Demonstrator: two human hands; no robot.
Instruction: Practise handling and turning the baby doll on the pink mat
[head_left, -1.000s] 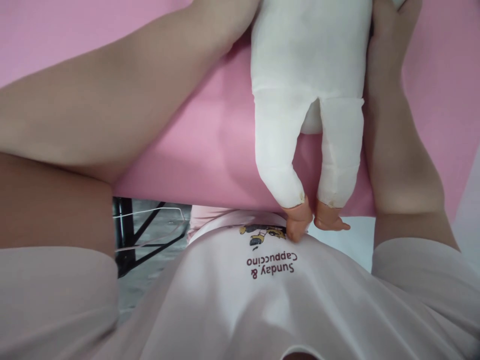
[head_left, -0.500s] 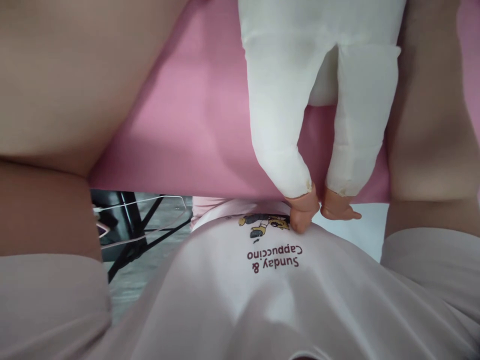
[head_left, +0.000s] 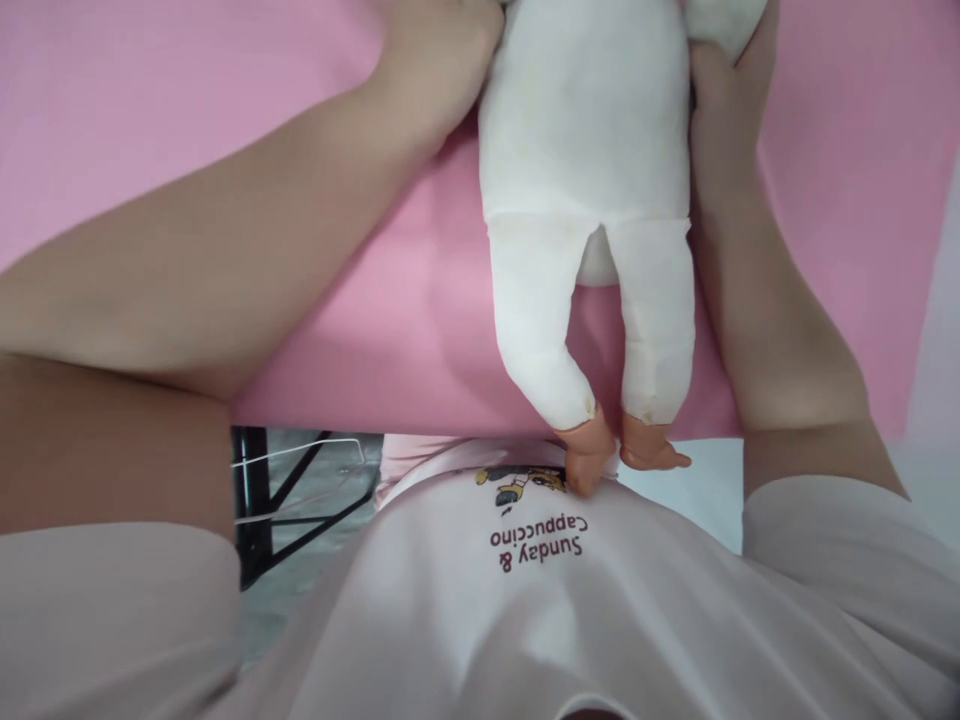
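A doll (head_left: 585, 170) with a white cloth body and plastic feet lies on a pink table top (head_left: 150, 120), legs toward me. Its feet hang over the near edge and touch my white shirt. My left hand (head_left: 439, 55) presses against the doll's left side near the top of the view. My right hand (head_left: 724, 90) holds its right side, fingers around the upper body. The doll's head and arms are out of view, and my fingertips are mostly hidden.
The pink table's near edge (head_left: 420, 425) runs across the middle. Below it on the left stand black metal table legs (head_left: 259, 500) over a grey floor. My white shirt with printed lettering (head_left: 536, 540) fills the bottom.
The view has pulled back from the doll compared with half a second ago, so more of its torso shows. Both hands stay at its sides; the doll lies in the same place.
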